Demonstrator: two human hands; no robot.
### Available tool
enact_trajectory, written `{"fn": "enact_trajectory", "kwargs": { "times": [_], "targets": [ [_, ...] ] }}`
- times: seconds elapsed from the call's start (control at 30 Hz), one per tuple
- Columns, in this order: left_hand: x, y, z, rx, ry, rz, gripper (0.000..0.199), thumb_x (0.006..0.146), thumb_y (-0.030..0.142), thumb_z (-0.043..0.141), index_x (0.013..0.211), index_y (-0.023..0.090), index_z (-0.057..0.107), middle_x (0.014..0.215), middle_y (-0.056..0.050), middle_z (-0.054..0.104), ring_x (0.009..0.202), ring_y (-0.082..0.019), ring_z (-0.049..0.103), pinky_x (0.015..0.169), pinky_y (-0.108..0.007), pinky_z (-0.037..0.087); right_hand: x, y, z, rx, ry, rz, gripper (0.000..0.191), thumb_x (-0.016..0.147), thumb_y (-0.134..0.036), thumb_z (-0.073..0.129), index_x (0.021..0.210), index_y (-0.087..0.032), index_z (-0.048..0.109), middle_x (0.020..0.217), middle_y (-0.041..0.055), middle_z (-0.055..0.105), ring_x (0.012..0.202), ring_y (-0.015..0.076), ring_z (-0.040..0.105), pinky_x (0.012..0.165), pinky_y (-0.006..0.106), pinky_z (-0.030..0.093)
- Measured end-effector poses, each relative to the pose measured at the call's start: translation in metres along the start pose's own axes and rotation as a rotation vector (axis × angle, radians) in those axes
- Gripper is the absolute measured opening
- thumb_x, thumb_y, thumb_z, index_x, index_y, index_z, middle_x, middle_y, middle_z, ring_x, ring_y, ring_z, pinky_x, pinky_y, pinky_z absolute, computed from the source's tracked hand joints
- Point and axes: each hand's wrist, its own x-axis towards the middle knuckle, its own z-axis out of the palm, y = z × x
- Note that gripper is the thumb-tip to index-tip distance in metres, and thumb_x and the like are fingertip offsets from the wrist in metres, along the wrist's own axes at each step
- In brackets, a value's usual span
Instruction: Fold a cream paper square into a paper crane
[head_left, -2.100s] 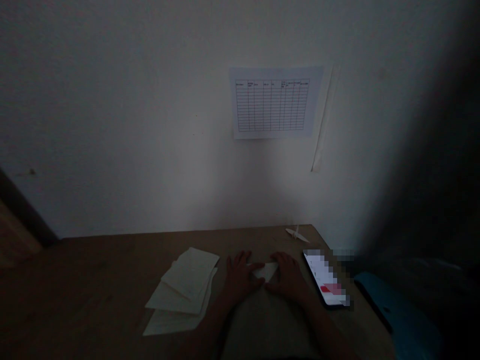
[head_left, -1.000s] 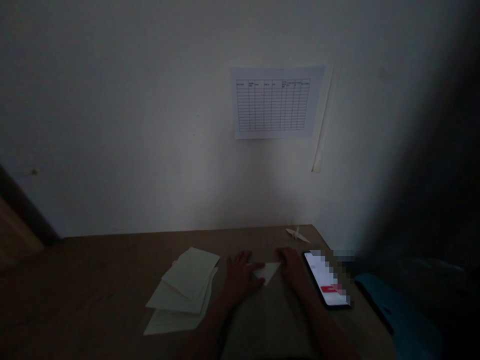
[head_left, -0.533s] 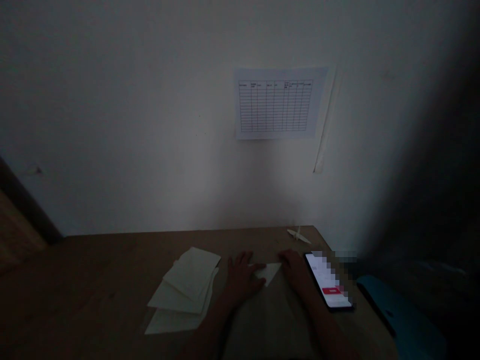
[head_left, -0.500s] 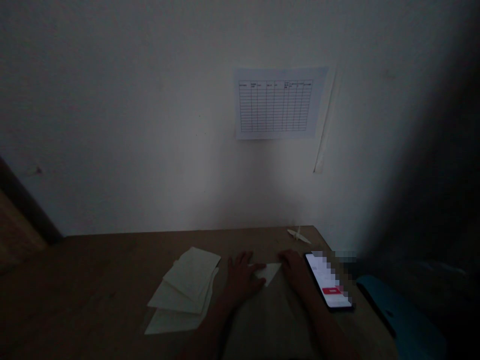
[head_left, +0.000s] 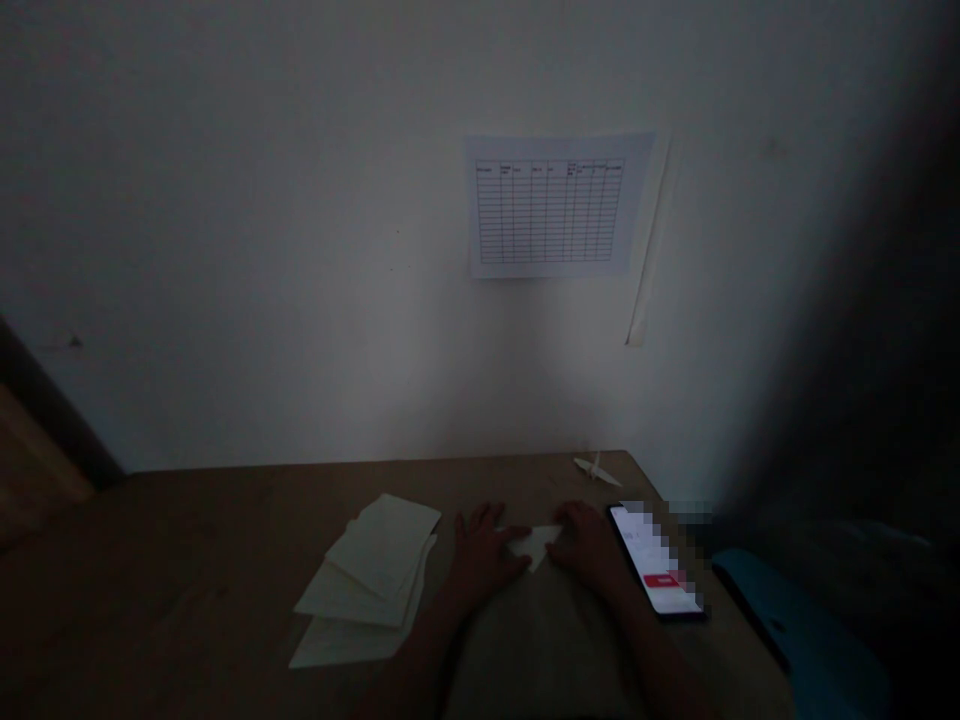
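A small white folded paper [head_left: 537, 544], with a point toward me, lies on the brown table [head_left: 225, 560] between my hands. My left hand [head_left: 487, 556] rests on its left side with thumb and fingers spread apart, the thumb and index fingertip on the paper. At the paper's right edge is my right hand [head_left: 585, 545], its thumb tip on the paper and its fingers curled at the upper right corner. The dim light hides the finer folds.
Several white sheets [head_left: 382, 550] lie fanned out left of my hands. A lit phone [head_left: 660, 570] is at the right, and a folded paper crane [head_left: 597, 469] sits near the back edge. A blue seat [head_left: 810, 630] stands beyond the table's right side. A printed table sheet [head_left: 551, 210] hangs on the wall.
My right thumb has moved left onto the right part of the folded paper. My left hand has stayed in place.
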Motion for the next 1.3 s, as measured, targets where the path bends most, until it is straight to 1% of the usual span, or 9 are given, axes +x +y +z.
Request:
{"fn": "enact_trajectory", "kwargs": {
  "times": [0.13, 0.27, 0.5, 0.6, 0.7, 0.83, 1.0, 1.07, 1.3],
  "targets": [
    [0.0, -0.002, 0.0, 0.002, 0.01, 0.015, 0.05, 0.086, 0.06, 0.068, 0.134, 0.046, 0.063, 0.163, -0.005, 0.039, 0.152, -0.038, 0.026, 0.12, -0.07, 0.006, -0.005, -0.01, 0.001, -0.022, -0.002, 0.01, 0.051, 0.065, -0.033, 0.08, 0.111, -0.021, 0.062, 0.119, 0.0095, 0.064, 0.114, 0.0288, 0.059, 0.098, 0.038, 0.044],
    [0.001, -0.001, -0.001, 0.017, 0.002, 0.002, 0.05, 0.086, 0.062, 0.067, 0.134, 0.047, 0.063, 0.163, -0.003, 0.04, 0.152, -0.038, 0.027, 0.12, -0.069, 0.007, -0.009, -0.017, 0.004, -0.042, -0.004, -0.003, 0.06, 0.06, -0.04, 0.084, 0.112, -0.019, 0.061, 0.122, 0.0123, 0.062, 0.117, 0.032, 0.056, 0.102, 0.041, 0.042],
    [0.0, 0.0, 0.001, 0.006, 0.019, 0.0, 0.05, 0.085, 0.061, 0.067, 0.133, 0.047, 0.064, 0.163, -0.003, 0.04, 0.152, -0.038, 0.027, 0.121, -0.069, 0.007, -0.014, -0.017, 0.007, -0.038, -0.01, -0.067, 0.063, 0.063, -0.041, 0.084, 0.117, -0.022, 0.059, 0.127, 0.0116, 0.061, 0.124, 0.0333, 0.053, 0.109, 0.044, 0.037],
    [0.0, -0.001, 0.001, 0.001, 0.025, 0.004, 0.048, 0.086, 0.062, 0.067, 0.132, 0.047, 0.065, 0.162, -0.004, 0.041, 0.152, -0.037, 0.028, 0.121, -0.069, 0.007, -0.012, -0.014, 0.005, 0.0, -0.017, -0.049, 0.063, 0.064, -0.045, 0.085, 0.118, -0.023, 0.06, 0.129, 0.0119, 0.061, 0.124, 0.0332, 0.053, 0.107, 0.043, 0.038],
    [-0.001, -0.001, 0.001, -0.003, 0.023, 0.007, 0.049, 0.086, 0.062, 0.067, 0.132, 0.047, 0.065, 0.162, -0.005, 0.041, 0.152, -0.037, 0.027, 0.121, -0.069, 0.007, -0.01, -0.011, 0.006, 0.022, -0.011, -0.023, 0.063, 0.064, -0.044, 0.086, 0.119, -0.022, 0.061, 0.129, 0.0121, 0.061, 0.124, 0.0326, 0.055, 0.106, 0.042, 0.041],
    [0.0, 0.0, -0.001, -0.005, 0.0, 0.002, 0.048, 0.086, 0.061, 0.067, 0.132, 0.046, 0.065, 0.163, -0.004, 0.039, 0.152, -0.038, 0.026, 0.121, -0.07, 0.006, -0.007, -0.006, 0.009, 0.03, 0.018, 0.0, 0.054, 0.068, -0.035, 0.083, 0.116, -0.022, 0.063, 0.127, 0.0111, 0.064, 0.121, 0.0305, 0.058, 0.103, 0.04, 0.044],
    [0.0, -0.001, 0.001, -0.014, 0.007, -0.002, 0.052, 0.085, 0.06, 0.069, 0.135, 0.046, 0.063, 0.163, -0.005, 0.04, 0.153, -0.039, 0.025, 0.12, -0.07, 0.004, 0.0, 0.003, 0.011, 0.011, 0.061, 0.001, 0.027, 0.081, -0.025, 0.069, 0.108, -0.022, 0.066, 0.12, 0.0093, 0.068, 0.116, 0.027, 0.061, 0.101, 0.035, 0.044],
    [0.0, -0.001, 0.001, -0.014, 0.005, 0.002, 0.051, 0.086, 0.06, 0.07, 0.134, 0.046, 0.064, 0.162, -0.006, 0.04, 0.152, -0.039, 0.026, 0.12, -0.071, 0.004, 0.004, 0.007, 0.011, -0.01, 0.064, 0.013, 0.02, 0.084, -0.022, 0.064, 0.103, -0.021, 0.068, 0.119, 0.0093, 0.068, 0.115, 0.0263, 0.062, 0.099, 0.034, 0.044],
    [-0.001, 0.0, -0.003, -0.018, 0.003, 0.008, 0.05, 0.084, 0.057, 0.073, 0.132, 0.048, 0.064, 0.161, -0.005, 0.042, 0.151, -0.04, 0.028, 0.119, -0.072, 0.007, 0.013, 0.019, 0.01, -0.079, 0.082, 0.024, 0.023, 0.093, -0.021, 0.05, 0.103, -0.022, 0.072, 0.115, 0.0092, 0.069, 0.111, 0.0254, 0.061, 0.1, 0.036, 0.041]
  ]
}}
